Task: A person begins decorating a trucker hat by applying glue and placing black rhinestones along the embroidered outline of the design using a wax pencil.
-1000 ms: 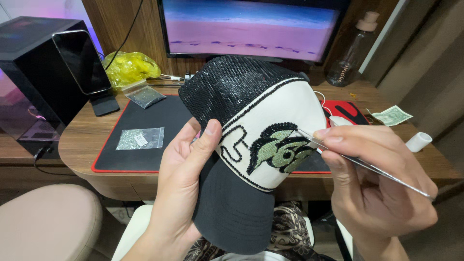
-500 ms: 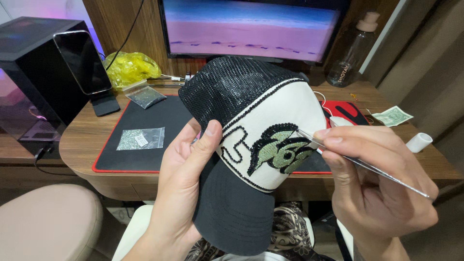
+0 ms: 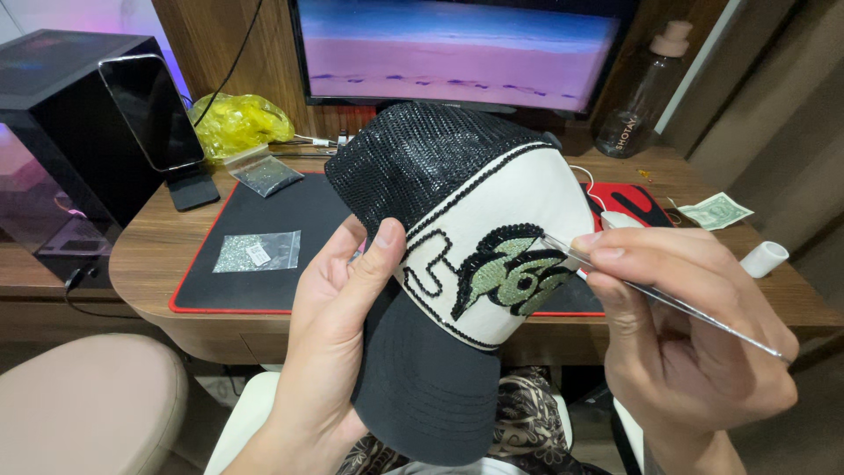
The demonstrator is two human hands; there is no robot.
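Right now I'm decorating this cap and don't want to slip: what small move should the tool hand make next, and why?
Probably ease the slim tool tip a touch down onto the green emblem. Its point sits at the emblem's upper right edge, the right hand pinches it like a pen, and the left hand steadies the cap, thumb on the white panel.

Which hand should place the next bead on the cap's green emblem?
Right. The right hand already holds the thin tool, tip at the green emblem. The left hand is busy gripping the cap.
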